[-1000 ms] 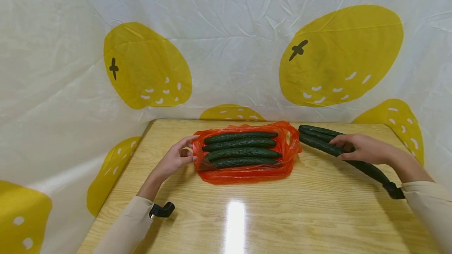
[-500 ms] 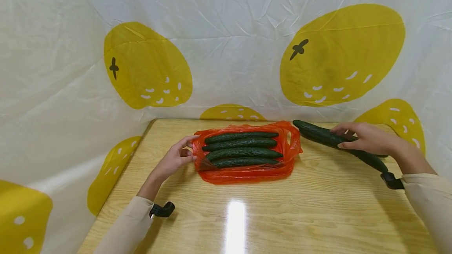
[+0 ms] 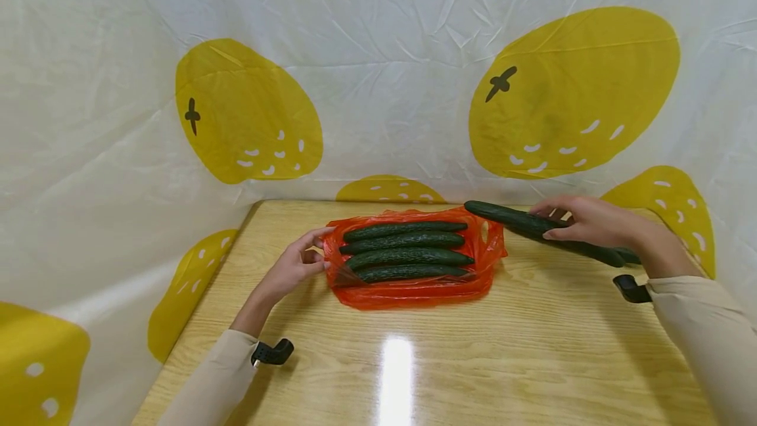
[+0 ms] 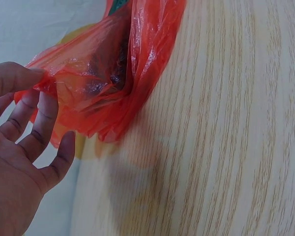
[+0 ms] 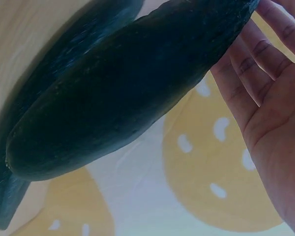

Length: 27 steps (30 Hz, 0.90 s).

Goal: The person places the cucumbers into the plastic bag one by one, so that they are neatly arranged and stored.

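A red plastic bag [image 3: 414,296] lies on the table with several dark green cucumbers [image 3: 408,256] side by side in it. My left hand [image 3: 290,265] pinches the bag's left end; in the left wrist view, thumb and finger meet on the crumpled film [image 4: 98,83]. To the right, my right hand [image 3: 600,221] grips another cucumber [image 3: 508,217], raised and slanting, its far tip above the bag's upper right corner. Below it a further cucumber [image 3: 629,256] lies on the table, mostly hidden; the right wrist view shows this lower cucumber [image 5: 44,83] behind the held one.
The wooden table [image 3: 503,360] ends at a white cloth [image 3: 390,117] with yellow fruit prints, hung behind and along the sides. A black wrist mount [image 3: 273,352] sits below my left hand, and another mount [image 3: 631,288] below my right.
My right hand has lifted one cucumber off its neighbour and moved it left, bringing the tip over the bag's corner. My left hand has stayed on the bag.
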Motion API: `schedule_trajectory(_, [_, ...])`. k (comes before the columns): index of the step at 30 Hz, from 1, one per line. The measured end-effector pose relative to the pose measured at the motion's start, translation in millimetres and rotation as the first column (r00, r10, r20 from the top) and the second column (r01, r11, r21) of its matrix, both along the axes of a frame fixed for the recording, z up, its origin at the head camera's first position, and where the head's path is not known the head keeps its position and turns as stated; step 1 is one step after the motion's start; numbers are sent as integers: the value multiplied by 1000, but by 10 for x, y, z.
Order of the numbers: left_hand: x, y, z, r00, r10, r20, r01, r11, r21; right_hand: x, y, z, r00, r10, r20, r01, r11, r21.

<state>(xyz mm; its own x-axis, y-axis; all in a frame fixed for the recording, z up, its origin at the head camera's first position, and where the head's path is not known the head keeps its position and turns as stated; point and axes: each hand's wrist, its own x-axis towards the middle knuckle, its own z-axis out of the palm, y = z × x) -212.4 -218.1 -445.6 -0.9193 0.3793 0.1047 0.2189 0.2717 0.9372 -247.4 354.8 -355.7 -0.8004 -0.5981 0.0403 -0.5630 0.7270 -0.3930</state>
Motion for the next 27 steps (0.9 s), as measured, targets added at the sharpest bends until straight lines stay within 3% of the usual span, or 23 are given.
schedule_trajectory(10, [-17,6,-2,1000,-8,7,8,1000,-10,-105,-328,149,997,72,34,-71,997,-19])
schedule_trajectory(18, [-17,20,13,1000,-25,2,25,1000,19,-219,-608,195,991,127,43,-126,992,-16])
schedule_trajectory(27, [-9,31,6,999,-36,-18,36,999,-13,-293,-885,198,981,187,58,-185,982,-42])
